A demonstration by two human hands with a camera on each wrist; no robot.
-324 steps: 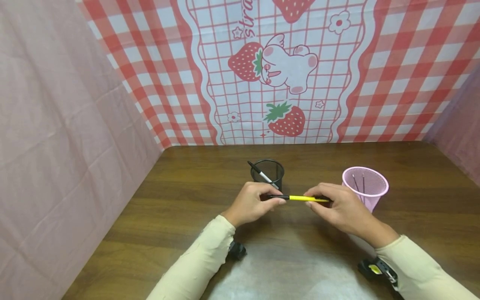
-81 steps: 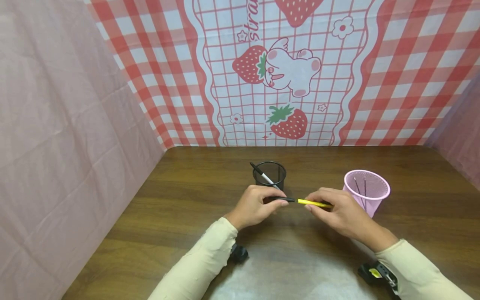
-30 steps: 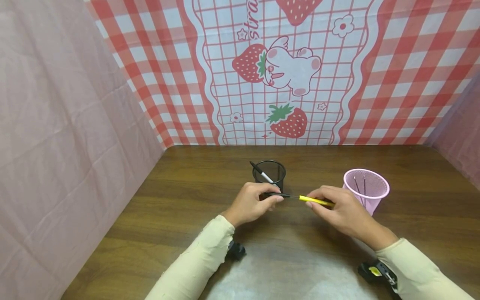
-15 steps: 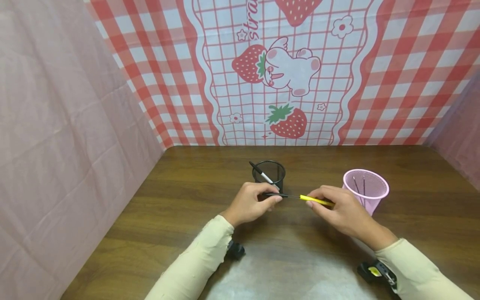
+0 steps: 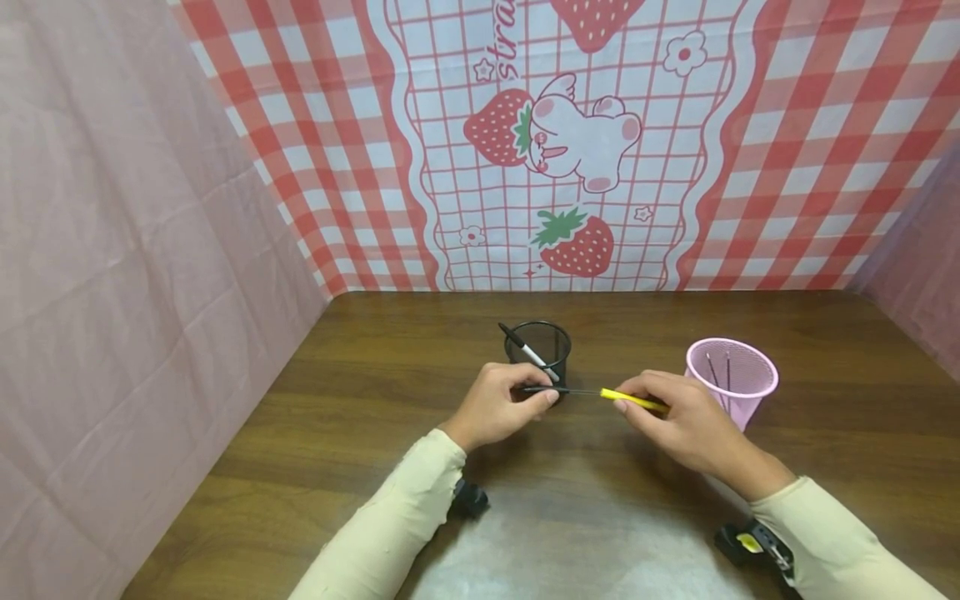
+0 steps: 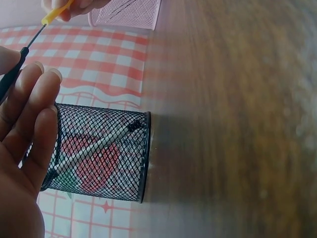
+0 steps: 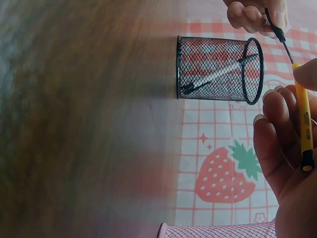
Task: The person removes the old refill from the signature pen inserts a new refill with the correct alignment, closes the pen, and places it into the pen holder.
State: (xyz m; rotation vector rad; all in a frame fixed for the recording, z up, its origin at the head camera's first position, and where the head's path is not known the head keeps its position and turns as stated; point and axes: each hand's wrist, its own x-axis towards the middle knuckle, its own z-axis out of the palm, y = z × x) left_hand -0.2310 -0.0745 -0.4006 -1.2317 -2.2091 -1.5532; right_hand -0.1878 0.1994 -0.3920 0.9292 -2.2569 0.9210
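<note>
My left hand (image 5: 495, 404) pinches the black part (image 5: 538, 388) of a pen between thumb and fingers. My right hand (image 5: 686, 417) grips its yellow barrel (image 5: 633, 401), whose black end cap shows in the right wrist view. Between the two parts runs a thin dark rod (image 5: 581, 392), like a refill, with one end at the barrel's mouth. How much of it lies inside the barrel is hidden. Both parts are held above the table, roughly in line. Just behind the left hand stands a black mesh pen cup (image 7: 213, 69).
A black-and-white pen (image 5: 531, 353) leans in the black cup. Beyond the right hand is a pink mesh cup (image 5: 742, 408) with thin dark rods (image 5: 727, 371) in it. The wooden table (image 5: 360, 383) ends at a strawberry-print cloth (image 5: 300, 200).
Earlier the pen's black and yellow parts were joined. They came apart, and the left hand has drawn the black part leftward, baring more thin rod. The right hand has hardly moved lately.
</note>
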